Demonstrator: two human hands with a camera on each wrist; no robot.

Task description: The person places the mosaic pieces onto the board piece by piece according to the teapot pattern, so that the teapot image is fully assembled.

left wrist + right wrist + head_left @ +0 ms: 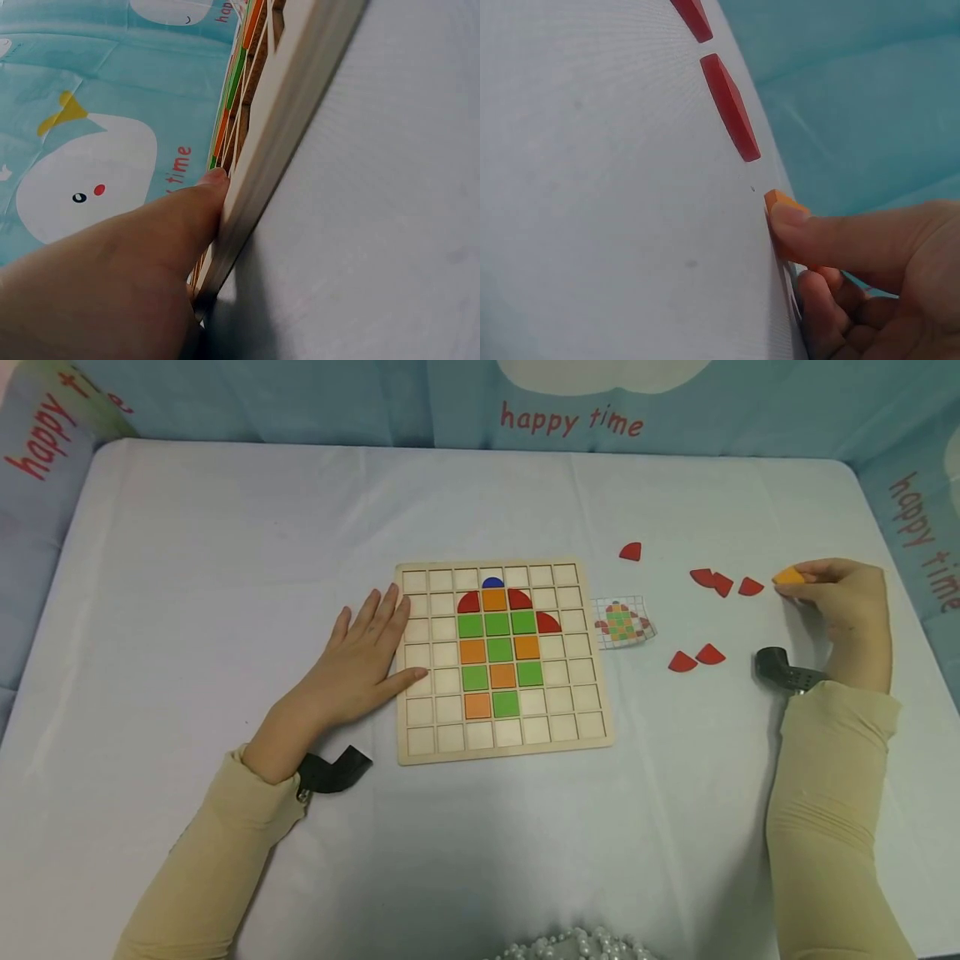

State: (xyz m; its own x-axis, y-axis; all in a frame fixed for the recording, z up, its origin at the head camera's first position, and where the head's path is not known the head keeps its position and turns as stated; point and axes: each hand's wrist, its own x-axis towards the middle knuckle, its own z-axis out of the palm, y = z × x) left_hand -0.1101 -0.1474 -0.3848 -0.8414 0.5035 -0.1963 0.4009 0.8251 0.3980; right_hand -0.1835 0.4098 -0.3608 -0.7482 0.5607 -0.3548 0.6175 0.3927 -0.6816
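Note:
A wooden grid board (427, 742) lies mid-table, several of its cells filled with green and orange squares, red quarter-circle pieces and a blue half-round piece (492, 582) at the top. My left hand (360, 664) rests with spread, straight fingers on the board's left edge; in the left wrist view the thumb (202, 202) touches the frame. Over at the right, my right hand (843, 602) pinches an orange piece (789, 576) between thumb and fingers, close to the cloth. The right wrist view shows the orange piece (786, 201) partly covered by the thumb.
Loose red quarter-circle pieces (750, 587) lie between the board and my right hand, two more red pieces (710, 654) nearer me, and one (632, 552) farther back. A small printed pattern card (624, 622) touches the board's right side. Blue printed fabric (300, 406) borders the white table.

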